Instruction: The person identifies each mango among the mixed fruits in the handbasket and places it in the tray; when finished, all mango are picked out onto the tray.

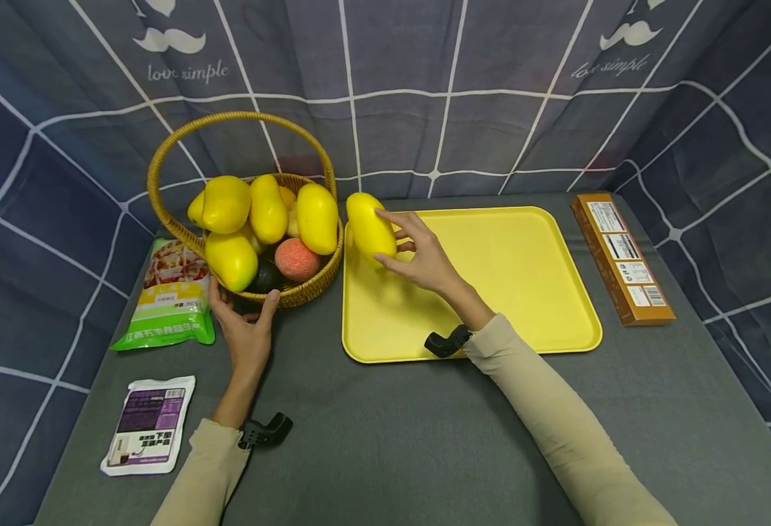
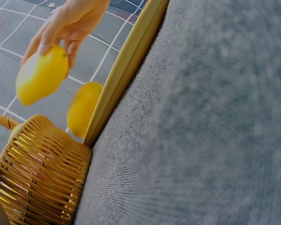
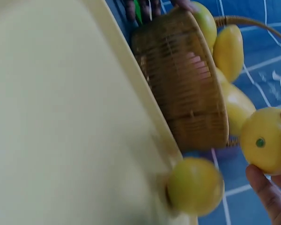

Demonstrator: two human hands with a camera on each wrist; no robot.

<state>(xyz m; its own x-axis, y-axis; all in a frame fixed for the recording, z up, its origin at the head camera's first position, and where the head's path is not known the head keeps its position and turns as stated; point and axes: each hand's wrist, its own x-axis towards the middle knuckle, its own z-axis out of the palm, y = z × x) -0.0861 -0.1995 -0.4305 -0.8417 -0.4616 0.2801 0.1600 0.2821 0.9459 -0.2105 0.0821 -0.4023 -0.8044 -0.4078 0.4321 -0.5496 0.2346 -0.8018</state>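
Note:
My right hand (image 1: 421, 252) holds a yellow mango (image 1: 370, 226) by its side, raised over the left end of the yellow tray (image 1: 490, 292). Beneath it, a second mango (image 3: 195, 186) rests at the tray's edge, seen in both wrist views and hidden in the head view. At the front left of a wicker basket (image 1: 316, 288), my left hand (image 1: 243, 329) grips the side, thumb at the rim. Inside the basket are several mangoes (image 1: 268, 210), a reddish peach-like fruit (image 1: 297, 260) and a dark green fruit (image 1: 267, 276), partly covered.
The basket's tall handle (image 1: 240, 115) arches up behind the fruit. Left of the basket lies a green food bag (image 1: 171, 310), with a white and purple packet (image 1: 150, 425) nearer. An orange-brown box (image 1: 622, 259) lies right of the tray. Grid-patterned curtain (image 1: 398, 66) encloses the back and sides.

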